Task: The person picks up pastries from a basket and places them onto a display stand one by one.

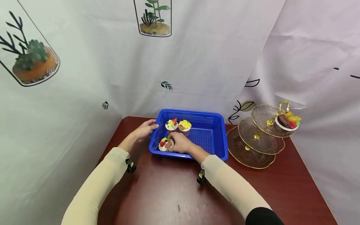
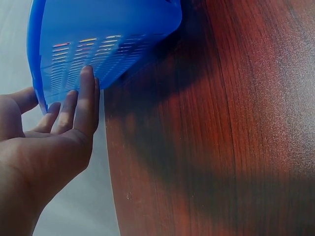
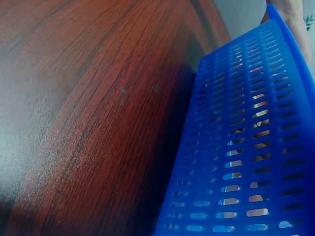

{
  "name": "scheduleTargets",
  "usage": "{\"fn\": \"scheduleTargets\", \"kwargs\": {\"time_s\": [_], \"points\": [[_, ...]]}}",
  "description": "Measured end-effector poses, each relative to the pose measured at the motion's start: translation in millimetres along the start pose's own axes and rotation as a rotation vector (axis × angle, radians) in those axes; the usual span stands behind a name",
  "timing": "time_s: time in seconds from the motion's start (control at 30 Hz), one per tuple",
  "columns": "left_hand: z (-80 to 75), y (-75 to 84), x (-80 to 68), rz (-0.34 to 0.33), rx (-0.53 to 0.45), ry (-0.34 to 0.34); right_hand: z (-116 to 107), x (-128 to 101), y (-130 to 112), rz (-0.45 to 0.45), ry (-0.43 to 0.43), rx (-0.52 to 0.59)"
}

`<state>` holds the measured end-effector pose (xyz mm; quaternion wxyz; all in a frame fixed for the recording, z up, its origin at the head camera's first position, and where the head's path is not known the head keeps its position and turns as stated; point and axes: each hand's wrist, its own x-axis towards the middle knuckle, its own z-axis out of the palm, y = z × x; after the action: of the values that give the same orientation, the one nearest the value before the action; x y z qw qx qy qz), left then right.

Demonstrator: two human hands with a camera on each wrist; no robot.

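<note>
Head view, tiered stand (image 1: 258, 137) beside blue basket (image 1: 208, 131)

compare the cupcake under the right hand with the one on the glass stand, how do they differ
The near cupcake sits in the blue basket with the right hand on it; the stand cupcake rests untouched on the top tier of the glass stand. The near cupcake looks pale and creamy; the stand cupcake looks dark brown. Both carry colourful fruit toppings.

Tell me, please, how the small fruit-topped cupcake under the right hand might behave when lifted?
The small fruit-topped cupcake probably lifts easily, being little. Its piled topping looks fragile, so squeezing may dent it. Its squat cup likely resists tipping inside the blue slotted plastic basket.
</note>
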<state>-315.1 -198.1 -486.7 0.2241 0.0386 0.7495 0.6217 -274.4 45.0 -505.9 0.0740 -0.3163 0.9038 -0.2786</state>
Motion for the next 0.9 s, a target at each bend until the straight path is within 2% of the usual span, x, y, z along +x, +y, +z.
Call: {"fn": "scheduleTargets", "kwargs": {"time_s": [0.17,0.57,0.9], "points": [[-3.0,3.8,1.1,0.028,0.016,-0.008,-5,2,-6,-0.044,0.033,-0.014],[3.3,3.9,-1.6,-0.004,0.035,0.017,-20,-14,-5,-0.098,0.065,-0.018],[5.6,3.8,-0.8,0.006,0.02,0.034,-59,-38,2,-0.098,0.129,0.101]]}}
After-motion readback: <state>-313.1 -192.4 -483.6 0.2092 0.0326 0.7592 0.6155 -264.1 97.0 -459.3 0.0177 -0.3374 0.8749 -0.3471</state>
